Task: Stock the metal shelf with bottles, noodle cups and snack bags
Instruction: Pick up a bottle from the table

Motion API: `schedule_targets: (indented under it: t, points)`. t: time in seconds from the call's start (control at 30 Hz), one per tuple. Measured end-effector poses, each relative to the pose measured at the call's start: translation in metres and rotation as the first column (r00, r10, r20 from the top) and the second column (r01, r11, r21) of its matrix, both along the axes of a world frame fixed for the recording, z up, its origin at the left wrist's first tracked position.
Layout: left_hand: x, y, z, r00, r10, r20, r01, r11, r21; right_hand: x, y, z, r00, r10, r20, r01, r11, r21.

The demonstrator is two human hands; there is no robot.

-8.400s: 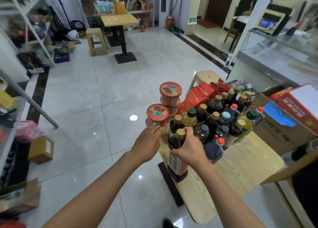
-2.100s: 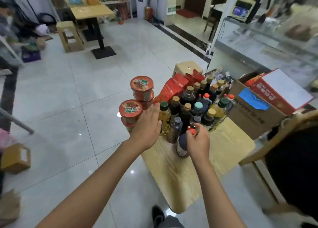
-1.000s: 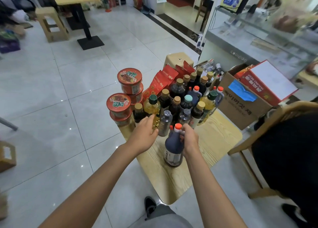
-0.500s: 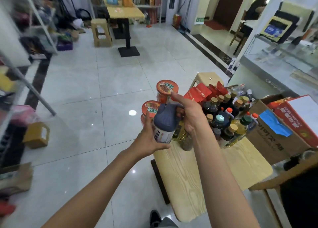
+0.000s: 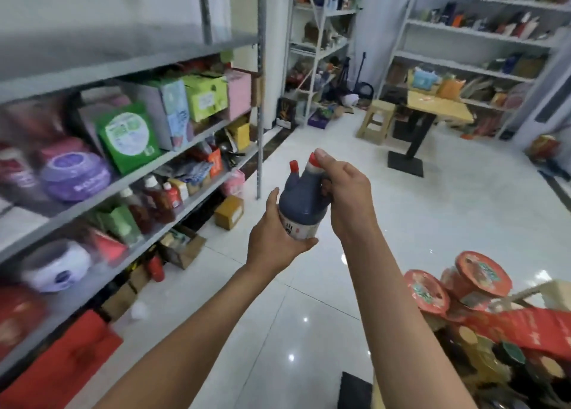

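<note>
You have lifted the dark bottle (image 5: 304,200) off the table; your left hand (image 5: 275,238) now cups its base, your right hand (image 5: 346,192) grips its neck, facing the metal shelf (image 5: 123,180).

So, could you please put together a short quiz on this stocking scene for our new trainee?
1. True or false: both hands grip the dark bottle.
2. Which side of the view holds the metal shelf? A) left B) right C) behind the wooden table
3. Fill in: the noodle cups have ___ lids.

Key:
1. True: the left hand grips its base, and the right hand its neck.
2. A.
3. Red.
</note>
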State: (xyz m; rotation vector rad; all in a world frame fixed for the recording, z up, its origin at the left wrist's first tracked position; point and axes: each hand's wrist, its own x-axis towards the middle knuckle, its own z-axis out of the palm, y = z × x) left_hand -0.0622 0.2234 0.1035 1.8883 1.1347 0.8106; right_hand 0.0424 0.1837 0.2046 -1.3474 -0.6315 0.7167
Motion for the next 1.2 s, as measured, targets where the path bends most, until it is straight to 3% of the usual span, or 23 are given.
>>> schedule_targets:
  t: [0.17,0.33,0.43,0.67,0.8,0.93,1.2]
  points:
    - [-0.087,0.050,0.020,0.962,0.274,0.007,-0.274,0.961,0.039,-0.077,0.071,0.018,0.986,0.125,0.106,-0.138,0.982,0.126]
    - [-0.176,0.090,0.034,0.889,0.452,0.075,-0.454,0.891,0.020,-0.159,0.142,0.027,0.905,0.128,0.405,-0.218,0.959,0.182]
    - [-0.229,0.114,0.044,0.826,0.557,0.092,-0.562,0.826,0.043,-0.214,0.175,0.037,0.857,0.135,0.498,-0.285,0.929,0.237]
    - [-0.344,0.173,0.079,0.659,0.724,0.204,-0.747,0.661,0.069,-0.320,0.249,0.049,0.918,0.297,0.262,-0.373,0.869,0.325]
    - [-0.400,0.198,0.105,0.538,0.795,0.280,-0.837,0.543,0.066,-0.378,0.279,0.052,0.904,0.378,0.199,-0.426,0.828,0.364]
    - [-0.444,0.226,0.133,0.460,0.843,0.280,-0.887,0.449,0.105,-0.426,0.317,0.056,0.840,0.492,0.228,-0.542,0.771,0.335]
    - [-0.490,0.297,0.169,0.417,0.869,0.267,-0.909,0.391,0.148,-0.480,0.417,0.076,0.738,0.592,0.324,-0.674,0.669,0.314]
